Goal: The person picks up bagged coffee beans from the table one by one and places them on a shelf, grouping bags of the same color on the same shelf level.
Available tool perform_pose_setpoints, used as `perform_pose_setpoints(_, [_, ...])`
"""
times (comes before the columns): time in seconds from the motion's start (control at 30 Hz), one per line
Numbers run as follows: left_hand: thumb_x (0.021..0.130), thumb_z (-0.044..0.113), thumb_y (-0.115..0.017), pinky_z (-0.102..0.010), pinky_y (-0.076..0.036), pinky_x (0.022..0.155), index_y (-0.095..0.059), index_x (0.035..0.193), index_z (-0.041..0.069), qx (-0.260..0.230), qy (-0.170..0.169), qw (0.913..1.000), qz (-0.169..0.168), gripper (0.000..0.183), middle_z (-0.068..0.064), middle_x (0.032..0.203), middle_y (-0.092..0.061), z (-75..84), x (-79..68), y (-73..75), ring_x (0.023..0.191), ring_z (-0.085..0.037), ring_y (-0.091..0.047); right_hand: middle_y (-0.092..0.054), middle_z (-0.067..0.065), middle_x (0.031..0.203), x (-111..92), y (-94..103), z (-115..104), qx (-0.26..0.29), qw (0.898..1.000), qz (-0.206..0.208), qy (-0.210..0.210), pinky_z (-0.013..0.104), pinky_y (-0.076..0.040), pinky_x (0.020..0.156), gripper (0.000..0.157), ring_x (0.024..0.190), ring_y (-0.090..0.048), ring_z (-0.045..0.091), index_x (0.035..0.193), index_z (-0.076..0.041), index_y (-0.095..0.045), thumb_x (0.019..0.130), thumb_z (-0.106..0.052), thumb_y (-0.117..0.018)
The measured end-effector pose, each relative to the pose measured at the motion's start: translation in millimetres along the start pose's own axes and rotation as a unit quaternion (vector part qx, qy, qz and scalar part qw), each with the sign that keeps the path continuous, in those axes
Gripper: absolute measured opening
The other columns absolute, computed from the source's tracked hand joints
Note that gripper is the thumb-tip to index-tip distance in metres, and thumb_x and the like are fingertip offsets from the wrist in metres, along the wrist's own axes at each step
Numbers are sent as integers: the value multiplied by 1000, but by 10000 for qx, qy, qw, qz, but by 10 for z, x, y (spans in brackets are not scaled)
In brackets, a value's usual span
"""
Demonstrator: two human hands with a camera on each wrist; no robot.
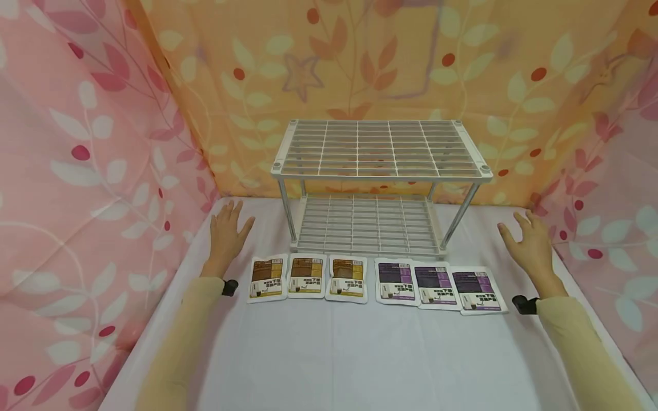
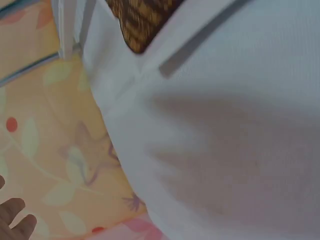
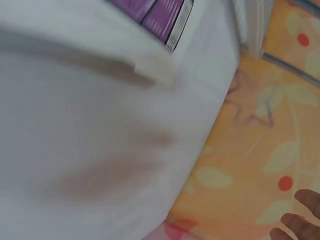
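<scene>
My left hand (image 1: 226, 235), fingers spread, is held at the table's left side and grips nothing. Nearest to it are several flat white packets with brown labels, the leftmost packet (image 1: 268, 278) just to its right. My right hand (image 1: 528, 248) is likewise spread and holds nothing, at the right side. Closest to that one is the rightmost purple-labelled packet (image 1: 480, 290), one of three in a slightly overlapping row. In the left wrist view a brown label (image 2: 142, 22) shows at the top; the right wrist view has a purple label (image 3: 155, 17) there.
A white two-tier wire rack (image 1: 380, 176) on metal legs stands behind the packets, its lower shelf (image 1: 367, 225) close to the table. White cloth covers the table (image 1: 380, 359). Patterned fabric hangs at the back (image 1: 354, 63) and on both sides.
</scene>
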State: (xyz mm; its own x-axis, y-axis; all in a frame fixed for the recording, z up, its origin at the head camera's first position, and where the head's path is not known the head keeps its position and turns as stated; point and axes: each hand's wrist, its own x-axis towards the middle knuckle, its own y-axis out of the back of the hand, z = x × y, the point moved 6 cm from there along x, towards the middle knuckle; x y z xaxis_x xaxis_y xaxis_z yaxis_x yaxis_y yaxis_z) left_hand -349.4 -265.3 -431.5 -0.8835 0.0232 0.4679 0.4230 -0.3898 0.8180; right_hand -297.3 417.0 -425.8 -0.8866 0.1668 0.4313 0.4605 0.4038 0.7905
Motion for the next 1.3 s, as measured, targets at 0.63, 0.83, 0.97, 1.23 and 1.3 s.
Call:
perform_pose_setpoints(0.63, [87,36,-51,-52,-31,93,-38,132,10,-1013,206,9945,-162,54,-15,128,-44,576,-401,-236,117,-34,-39,-53,24,107,-371,-150,-606,1311,9871,907,-130,47,-40,72,38,94,-51,37,113,2,-56,82,-20,-59])
perform_pose_setpoints(0.83, [88,36,-49,-51,-31,94,-38,131,8,-1170,204,9920,-424,53,-16,128,-43,690,-483,-303,117,-34,-38,-55,21,105,-455,-282,-684,1464,9861,782,-88,34,-42,69,38,93,-53,35,113,1,-57,82,-20,-59])
perform_pose_setpoints(0.97, [88,39,-48,-50,-32,94,-40,130,8,-1211,141,9911,-538,53,-15,128,-43,741,-534,-340,117,-34,-39,-56,20,104,-500,-366,-714,1568,9848,744,-45,30,-42,67,37,92,-54,34,113,0,-57,81,-20,-60])
perform_pose_setpoints(1.23, [88,39,-48,-50,-32,93,-44,126,7,-1368,72,9876,-771,50,-13,126,-46,838,-641,-409,115,-32,-41,-57,18,105,-594,-503,-866,1664,9849,478,27,46,-46,70,39,92,-55,33,113,2,-57,82,-22,-60])
perform_pose_setpoints(1.3, [88,39,-48,-50,-32,93,-44,127,8,-1387,69,9866,-855,50,-12,126,-46,866,-668,-423,116,-31,-41,-57,18,105,-617,-539,-922,1685,9851,349,59,46,-46,70,40,93,-55,33,114,1,-56,83,-23,-59])
